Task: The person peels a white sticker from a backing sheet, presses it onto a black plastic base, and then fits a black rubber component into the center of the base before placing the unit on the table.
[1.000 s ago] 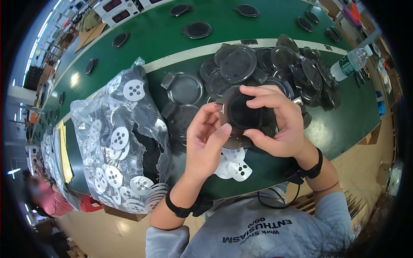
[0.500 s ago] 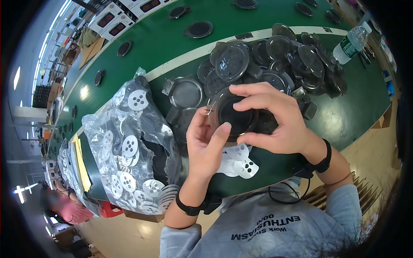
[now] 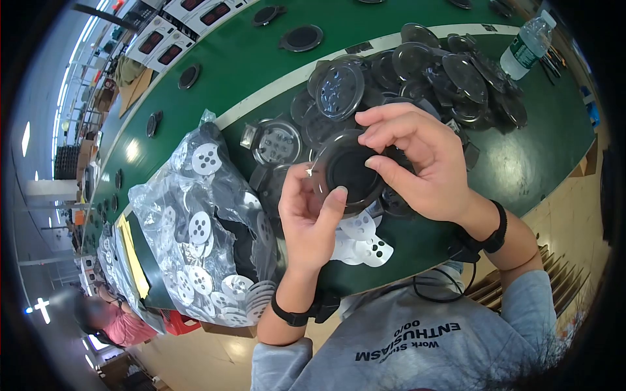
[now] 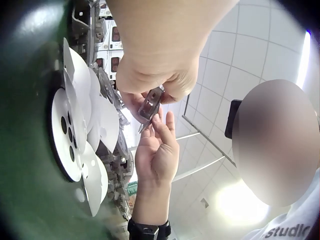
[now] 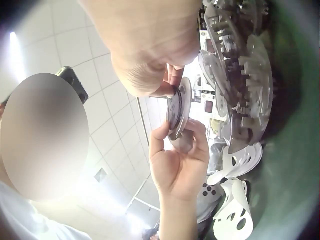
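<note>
The left hand (image 3: 308,218) grips a translucent dark round part (image 3: 353,171) by its left edge, thumb on the near face. A black disc lies in the middle of that part. At the upper right rim, the right hand (image 3: 427,163) pinches it between thumb and fingers. In the right wrist view the part (image 5: 181,107) is held on edge between both hands. White discs with holes (image 3: 365,242) lie on the green table below the hands.
A pile of dark round parts (image 3: 456,78) lies behind the hands, with a water bottle (image 3: 527,45) at its right. To the left rests a plastic bag of white discs (image 3: 195,228). More dark discs (image 3: 304,38) lie on the green surface beyond the pale strip.
The right hand's fingers have drawn back from the black disc's face to the upper right rim. The left hand keeps its grip, and the head view has shifted.
</note>
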The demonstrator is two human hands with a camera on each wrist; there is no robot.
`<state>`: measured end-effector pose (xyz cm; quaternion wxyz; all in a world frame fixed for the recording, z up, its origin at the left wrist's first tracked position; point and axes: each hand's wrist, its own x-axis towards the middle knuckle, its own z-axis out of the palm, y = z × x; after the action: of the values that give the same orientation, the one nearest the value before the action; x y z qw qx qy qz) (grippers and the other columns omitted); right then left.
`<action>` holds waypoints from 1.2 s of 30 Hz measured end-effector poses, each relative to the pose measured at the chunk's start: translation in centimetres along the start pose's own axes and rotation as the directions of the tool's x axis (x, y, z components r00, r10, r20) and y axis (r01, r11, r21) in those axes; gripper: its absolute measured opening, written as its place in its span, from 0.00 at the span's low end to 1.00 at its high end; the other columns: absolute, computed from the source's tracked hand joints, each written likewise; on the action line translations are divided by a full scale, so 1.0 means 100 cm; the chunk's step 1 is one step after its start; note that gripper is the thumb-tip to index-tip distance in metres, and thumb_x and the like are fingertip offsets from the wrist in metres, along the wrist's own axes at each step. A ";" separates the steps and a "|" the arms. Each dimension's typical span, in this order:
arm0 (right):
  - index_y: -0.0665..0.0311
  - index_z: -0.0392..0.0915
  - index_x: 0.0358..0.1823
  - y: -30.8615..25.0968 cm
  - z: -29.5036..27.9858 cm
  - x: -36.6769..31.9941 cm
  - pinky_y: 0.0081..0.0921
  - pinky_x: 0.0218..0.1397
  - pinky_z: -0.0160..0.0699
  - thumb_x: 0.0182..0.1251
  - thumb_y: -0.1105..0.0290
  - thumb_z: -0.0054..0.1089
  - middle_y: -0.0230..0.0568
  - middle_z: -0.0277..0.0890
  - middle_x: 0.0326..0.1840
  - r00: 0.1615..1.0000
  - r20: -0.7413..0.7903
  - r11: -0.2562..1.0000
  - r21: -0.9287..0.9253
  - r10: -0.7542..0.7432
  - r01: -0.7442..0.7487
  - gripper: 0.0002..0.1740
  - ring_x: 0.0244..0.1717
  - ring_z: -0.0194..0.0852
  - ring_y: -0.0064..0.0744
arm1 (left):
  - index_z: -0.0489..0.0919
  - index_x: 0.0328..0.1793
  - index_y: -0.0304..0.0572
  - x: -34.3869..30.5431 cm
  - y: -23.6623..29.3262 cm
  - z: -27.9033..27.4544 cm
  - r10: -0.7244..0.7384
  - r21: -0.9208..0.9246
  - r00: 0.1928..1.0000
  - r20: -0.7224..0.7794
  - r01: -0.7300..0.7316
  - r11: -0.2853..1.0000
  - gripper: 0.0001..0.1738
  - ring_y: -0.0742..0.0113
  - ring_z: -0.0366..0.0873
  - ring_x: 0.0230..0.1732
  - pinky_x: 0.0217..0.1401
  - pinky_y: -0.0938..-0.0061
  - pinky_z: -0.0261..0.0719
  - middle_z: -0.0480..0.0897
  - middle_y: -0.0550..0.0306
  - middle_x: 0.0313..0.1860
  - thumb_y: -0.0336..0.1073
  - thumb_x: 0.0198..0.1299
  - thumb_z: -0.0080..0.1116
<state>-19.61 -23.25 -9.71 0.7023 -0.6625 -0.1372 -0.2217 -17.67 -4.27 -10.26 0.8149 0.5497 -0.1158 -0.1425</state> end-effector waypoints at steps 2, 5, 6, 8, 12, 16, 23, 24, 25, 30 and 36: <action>0.71 0.80 0.48 0.000 0.000 -0.001 0.20 0.51 0.81 0.60 0.90 0.61 0.48 0.75 0.63 1.000 -0.016 1.000 0.001 0.002 -0.002 0.15 0.45 0.77 0.22 | 0.71 0.58 0.37 0.000 -0.001 0.000 0.039 0.057 0.999 0.008 -0.039 0.998 0.18 0.81 0.75 0.43 0.45 0.84 0.74 0.80 0.60 0.47 0.22 0.65 0.62; 0.70 0.80 0.48 -0.001 0.000 0.000 0.20 0.51 0.82 0.59 0.90 0.62 0.48 0.75 0.63 1.000 -0.025 1.000 -0.025 -0.011 0.010 0.16 0.46 0.78 0.22 | 0.70 0.54 0.38 -0.002 -0.004 -0.005 0.096 0.242 0.995 0.008 -0.095 0.966 0.16 0.85 0.69 0.37 0.39 0.87 0.68 0.76 0.64 0.41 0.22 0.65 0.64; 0.70 0.80 0.48 -0.003 -0.001 0.001 0.20 0.51 0.82 0.59 0.90 0.63 0.48 0.75 0.63 1.000 -0.025 0.999 -0.047 -0.019 0.017 0.16 0.46 0.78 0.22 | 0.70 0.54 0.38 -0.002 -0.005 -0.004 0.117 0.253 0.993 0.009 -0.116 0.961 0.16 0.85 0.69 0.36 0.38 0.87 0.67 0.75 0.65 0.41 0.23 0.65 0.64; 0.68 0.81 0.48 -0.005 -0.001 0.001 0.21 0.51 0.82 0.57 0.89 0.65 0.47 0.75 0.63 0.999 -0.034 0.994 -0.105 -0.024 0.020 0.17 0.46 0.79 0.24 | 0.70 0.53 0.39 -0.002 -0.006 -0.002 0.161 0.276 0.987 0.009 -0.157 0.948 0.16 0.85 0.67 0.35 0.38 0.88 0.66 0.74 0.66 0.39 0.23 0.65 0.64; 0.63 0.82 0.47 -0.010 -0.002 0.002 0.28 0.50 0.82 0.50 0.82 0.73 0.46 0.76 0.62 0.992 -0.034 0.908 -0.407 -0.125 0.100 0.21 0.47 0.81 0.34 | 0.70 0.55 0.39 -0.001 -0.011 -0.007 0.144 0.215 0.989 0.030 -0.147 0.965 0.16 0.80 0.72 0.41 0.45 0.85 0.70 0.77 0.62 0.43 0.23 0.66 0.62; 0.60 0.80 0.51 -0.017 -0.008 0.009 0.30 0.48 0.81 0.47 0.75 0.79 0.45 0.78 0.59 0.965 -0.098 0.756 -0.642 -0.243 0.125 0.26 0.47 0.82 0.37 | 0.66 0.59 0.39 0.002 -0.006 0.000 0.054 -0.047 0.998 0.010 -0.053 0.997 0.16 0.70 0.77 0.55 0.60 0.75 0.76 0.77 0.54 0.54 0.21 0.69 0.55; 0.68 0.79 0.53 -0.009 0.002 -0.003 0.17 0.31 0.73 0.67 0.68 0.71 0.33 0.81 0.32 0.903 0.127 0.912 -0.043 0.410 -0.408 0.17 0.28 0.73 0.14 | 0.68 0.57 0.39 0.002 -0.004 0.003 0.034 -0.126 0.999 0.000 -0.034 0.991 0.09 0.70 0.77 0.57 0.64 0.71 0.76 0.78 0.53 0.56 0.27 0.75 0.50; 0.68 0.79 0.53 -0.011 0.001 -0.003 0.17 0.31 0.73 0.68 0.69 0.70 0.32 0.81 0.30 0.882 0.146 0.894 -0.075 0.448 -0.442 0.16 0.28 0.72 0.13 | 0.68 0.56 0.39 0.001 -0.005 0.002 0.055 -0.089 0.998 -0.007 -0.055 0.995 0.07 0.72 0.77 0.55 0.62 0.72 0.77 0.79 0.54 0.54 0.28 0.75 0.50; 0.70 0.80 0.50 -0.012 0.003 -0.003 0.17 0.31 0.72 0.69 0.68 0.68 0.32 0.78 0.27 0.898 0.120 0.906 -0.071 0.424 -0.418 0.14 0.28 0.70 0.13 | 0.71 0.50 0.39 0.002 -0.002 0.007 0.088 -0.001 0.995 -0.047 -0.088 0.996 0.04 0.77 0.76 0.49 0.56 0.77 0.76 0.81 0.58 0.47 0.30 0.76 0.53; 0.68 0.78 0.57 -0.015 0.006 -0.003 0.20 0.30 0.74 0.68 0.68 0.69 0.35 0.79 0.27 0.936 0.140 0.943 -0.136 0.323 -0.305 0.19 0.26 0.75 0.16 | 0.73 0.45 0.40 0.003 -0.004 -0.002 0.165 0.151 0.986 -0.037 -0.158 0.976 0.06 0.84 0.70 0.39 0.42 0.85 0.69 0.77 0.67 0.38 0.30 0.74 0.58; 0.70 0.72 0.65 -0.016 0.014 -0.009 0.18 0.28 0.70 0.69 0.71 0.66 0.33 0.78 0.27 0.954 0.012 0.946 -0.133 0.299 -0.295 0.25 0.23 0.72 0.16 | 0.73 0.35 0.38 0.020 0.055 0.000 0.197 0.624 0.979 0.043 -0.180 0.760 0.12 0.84 0.65 0.31 0.31 0.84 0.65 0.73 0.68 0.28 0.34 0.70 0.63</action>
<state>-21.06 -21.78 -8.62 0.6808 -0.7233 -0.0323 -0.1112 -15.27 -3.05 -5.08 0.5983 0.7757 -0.2008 -0.0063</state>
